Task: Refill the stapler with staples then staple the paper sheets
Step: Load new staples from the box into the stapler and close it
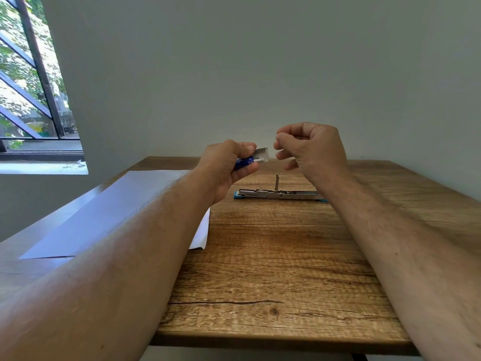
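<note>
From my feed I see a wooden table (273, 269) with a strong brown grain and a dark crack line near its front edge. It stands pushed against a plain pale grey-green wall (260, 74) that fills the far side of the room. At the far left a window (31, 87) with dark slanted bars lets in bright daylight; I make out green leaves outside. Its white sill (41, 168) glows, and that light washes over the table's left side.
</note>
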